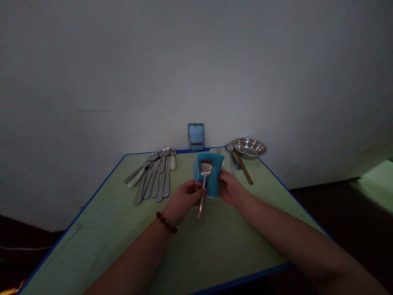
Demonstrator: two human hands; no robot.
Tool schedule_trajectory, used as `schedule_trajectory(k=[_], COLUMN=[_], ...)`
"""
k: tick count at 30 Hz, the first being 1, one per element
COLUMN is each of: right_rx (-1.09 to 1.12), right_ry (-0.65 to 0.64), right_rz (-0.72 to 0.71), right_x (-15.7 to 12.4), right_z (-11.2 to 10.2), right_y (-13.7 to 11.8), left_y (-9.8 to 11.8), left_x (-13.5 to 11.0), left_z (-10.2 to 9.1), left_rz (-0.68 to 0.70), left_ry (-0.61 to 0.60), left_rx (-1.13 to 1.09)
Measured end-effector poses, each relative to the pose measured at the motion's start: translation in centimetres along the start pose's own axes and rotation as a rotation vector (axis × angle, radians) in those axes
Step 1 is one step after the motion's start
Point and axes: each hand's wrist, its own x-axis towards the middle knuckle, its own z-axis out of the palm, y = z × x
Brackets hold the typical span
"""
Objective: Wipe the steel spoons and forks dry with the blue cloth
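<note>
Above the middle of the table, my left hand (187,198) pinches the handle of a metal spoon (204,176) between thumb and fingers. The spoon's bowl points away from me and lies in front of a blue cloth (213,184). My right hand (230,187) grips the right side of that cloth, with its fingers partly hidden behind it. To the left lies a spread of metal cutlery (155,178), spoons and forks among them, some with white handles.
The green table (208,254) has a blue edge and meets a grey wall. A pixelated screen (196,137) stands at the back. On the right are a metal bowl (249,147), wooden chopsticks (245,169), another spoon (231,155) and a fork (219,150).
</note>
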Motion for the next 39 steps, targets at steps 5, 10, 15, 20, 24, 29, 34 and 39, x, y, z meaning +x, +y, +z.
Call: schedule_trajectory(k=[5,10,15,20,24,29,34,39], right_rx=[-0.032,-0.134,-0.264,-0.408,-0.519,-0.611,-0.704,-0.699], right_ry=[-0.026,-0.037,0.041,0.124,0.142,0.13,0.162,0.157], right_rz=[-0.012,-0.061,-0.087,-0.138,-0.203,-0.243,-0.254,-0.276], right_x=[0.0,0.4,0.7,0.8,0.8,1.0,1.0,1.1], right_z=[0.0,-0.5,-0.8,-1.0,-1.6,-2.2,-2.3,-2.4], right_y=[0.4,0.7,0.9,1.0,1.2,1.1,1.0,0.9], left_y=[0.1,0.2,0.3,-0.1,-0.5,-0.3,-0.4,-0.6], left_x=[-0.1,-0.3,-0.5,-0.1,0.1,-0.1,-0.2,0.0], left_z=[0.1,0.3,0.5,0.3,0.1,0.3,0.3,0.3], left_rz=[-0.017,-0.026,-0.014,0.023,0.059,0.073,0.106,0.111], left_ry=[0.016,0.017,0.025,-0.007,-0.027,-0.027,-0.047,-0.028], left_rx=[-0.029,-0.015,0.033,0.176,0.208,0.224,0.289,0.342])
